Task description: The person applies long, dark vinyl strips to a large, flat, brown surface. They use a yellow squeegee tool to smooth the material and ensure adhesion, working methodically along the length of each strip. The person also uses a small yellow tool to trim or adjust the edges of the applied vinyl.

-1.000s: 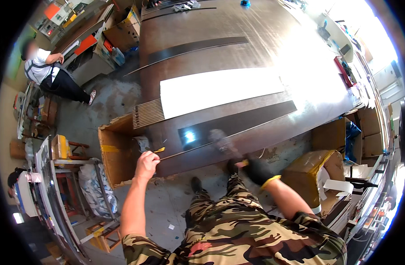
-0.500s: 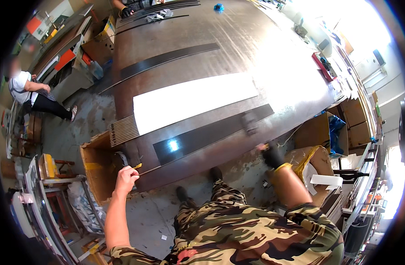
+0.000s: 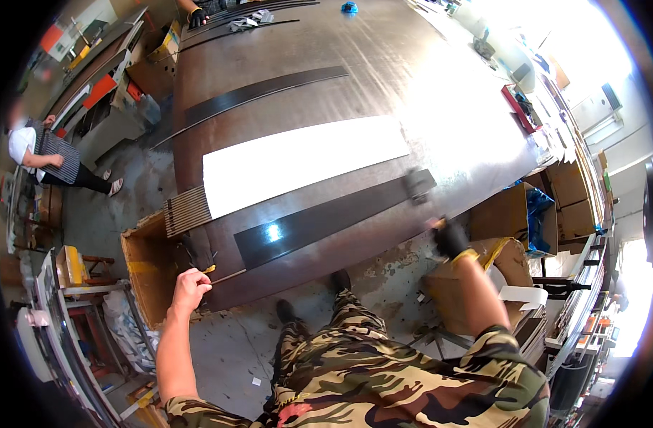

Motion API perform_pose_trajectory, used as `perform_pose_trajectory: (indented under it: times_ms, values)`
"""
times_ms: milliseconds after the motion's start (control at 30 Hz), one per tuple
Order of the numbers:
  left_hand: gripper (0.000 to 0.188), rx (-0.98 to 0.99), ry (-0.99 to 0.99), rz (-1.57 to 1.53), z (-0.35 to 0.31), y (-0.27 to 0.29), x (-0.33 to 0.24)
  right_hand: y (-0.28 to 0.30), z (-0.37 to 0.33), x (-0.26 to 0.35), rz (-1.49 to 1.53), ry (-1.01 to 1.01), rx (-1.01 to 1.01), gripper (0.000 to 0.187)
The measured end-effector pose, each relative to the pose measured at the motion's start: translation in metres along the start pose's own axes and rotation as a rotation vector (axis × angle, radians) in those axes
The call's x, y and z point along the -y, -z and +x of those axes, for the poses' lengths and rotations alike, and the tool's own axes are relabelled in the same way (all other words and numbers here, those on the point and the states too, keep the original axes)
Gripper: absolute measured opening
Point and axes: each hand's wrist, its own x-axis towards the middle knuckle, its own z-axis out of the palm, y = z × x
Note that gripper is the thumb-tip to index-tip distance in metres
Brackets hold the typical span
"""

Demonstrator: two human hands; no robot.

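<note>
My bare left hand (image 3: 192,288) is at the table's near left corner. Its fingertips are pinched on the end of a thin strip (image 3: 229,277), which runs toward the near edge of a long dark panel (image 3: 326,222). My right hand (image 3: 451,240), in a black glove with a yellow cuff, hangs by the table's near edge, smeared by motion. A blurred dark shape (image 3: 417,187) shows over the panel's right end; I cannot tell whether it is a held tool or a reflection. Beyond the panel lies a long white sheet (image 3: 305,165).
Another dark strip (image 3: 269,94) lies farther back on the brown table (image 3: 383,71). Ribbed strips (image 3: 187,211) stick out over an open cardboard box (image 3: 142,265) at left. A co-worker's gloved hand (image 3: 197,17) is at the far edge. Another person (image 3: 47,158) stands left. Cartons (image 3: 510,217) stand right.
My right hand and the blurred dark shape have moved slightly right and away from me. My left hand keeps its pinch. The person at left has turned and shifted.
</note>
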Motion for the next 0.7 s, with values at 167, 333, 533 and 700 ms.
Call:
perform_pose_trajectory:
  times_ms: [167, 333, 533, 700]
  values:
    - [0.016, 0.013, 0.023, 0.002, 0.003, -0.002, 0.005, 0.090, 0.055, -0.029, -0.515, 0.106, -0.317, 0.038]
    - [0.017, -0.002, -0.020, 0.031, 0.008, -0.002, 0.004, -0.096, -0.073, 0.100, -0.079, 0.238, 0.342, 0.028]
    - [0.020, 0.036, 0.063, 0.032, 0.006, 0.001, 0.008, -0.187, -0.135, 0.180, -0.391, 0.540, 0.543, 0.039]
    - [0.020, 0.050, 0.081, 0.029, 0.009, 0.002, 0.001, -0.013, -0.006, 0.008, -0.124, -0.005, 0.170, 0.026]
